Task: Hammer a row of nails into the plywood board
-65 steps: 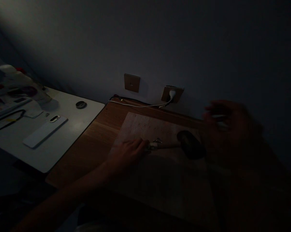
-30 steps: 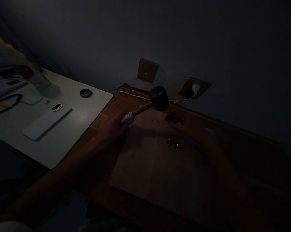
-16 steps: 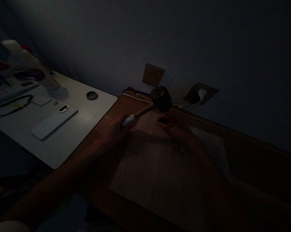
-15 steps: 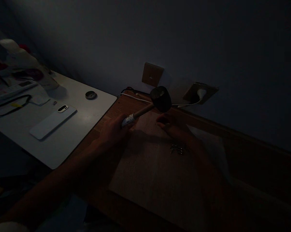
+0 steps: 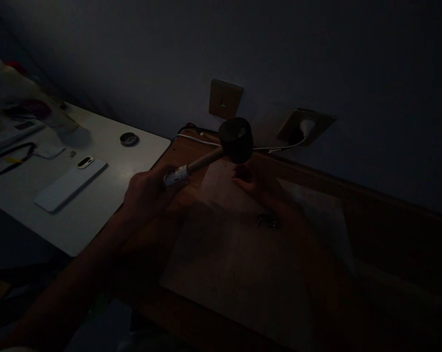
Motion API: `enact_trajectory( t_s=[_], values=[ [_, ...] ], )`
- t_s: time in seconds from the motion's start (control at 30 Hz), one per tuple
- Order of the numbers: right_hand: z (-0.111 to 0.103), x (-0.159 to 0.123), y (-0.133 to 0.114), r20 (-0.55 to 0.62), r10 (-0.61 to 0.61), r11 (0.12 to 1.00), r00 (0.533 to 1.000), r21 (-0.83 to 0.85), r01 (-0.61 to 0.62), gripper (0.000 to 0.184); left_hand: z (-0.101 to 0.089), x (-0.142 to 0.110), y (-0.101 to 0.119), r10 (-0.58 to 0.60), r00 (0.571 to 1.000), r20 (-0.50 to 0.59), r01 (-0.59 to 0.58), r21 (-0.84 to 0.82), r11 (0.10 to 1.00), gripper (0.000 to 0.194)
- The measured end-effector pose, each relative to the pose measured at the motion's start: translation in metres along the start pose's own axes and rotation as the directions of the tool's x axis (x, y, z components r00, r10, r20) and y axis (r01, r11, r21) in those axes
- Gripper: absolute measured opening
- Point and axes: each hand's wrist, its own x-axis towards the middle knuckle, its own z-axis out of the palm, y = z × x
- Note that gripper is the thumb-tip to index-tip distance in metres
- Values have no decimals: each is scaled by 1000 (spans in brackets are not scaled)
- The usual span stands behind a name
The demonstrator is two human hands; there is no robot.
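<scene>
The scene is very dark. My left hand grips the wooden handle of a mallet, whose black head hangs raised above a pale wooden board. Just below the mallet head, my right hand rests on the board's far part with its fingertips pinched together on something too small and dark to name. A small heap of metal nails lies on the board beside my right wrist.
The board lies on a brown wooden table against the wall. A white cable runs to a wall socket; a switch plate is beside it. To the left, a white desk carries a phone, a round lid and clutter.
My left hand picked the mallet up off the board and raised it. My right hand came down from the right onto the board under the mallet head. The mallet has risen slightly in the last half second.
</scene>
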Motion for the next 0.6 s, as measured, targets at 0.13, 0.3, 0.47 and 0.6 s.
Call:
enact_trajectory(
  t_s=[0.13, 0.3, 0.47, 0.6],
  values=[
    [-1, 2, -4, 11, -21, 996, 1000, -88, 22, 34, 4, -5, 0, 71, 994, -88, -74, -32, 997, 39],
    [-1, 1, -7, -25, 47, 982, 999, -181, -51, 22, 13, -8, -8, 227, 965, -130, -222, 50, 974, 40],
    [0, 4, -7, -33, 44, 985, 998, -163, -49, 30, 16, -10, -12, 244, 966, -85, -227, 175, 958, 36],
    [-5, 4, -3, -12, -36, 990, 999, -135, 34, 50, 16, -10, -11, 253, 964, -78, -235, 188, 954, 37]
  ],
)
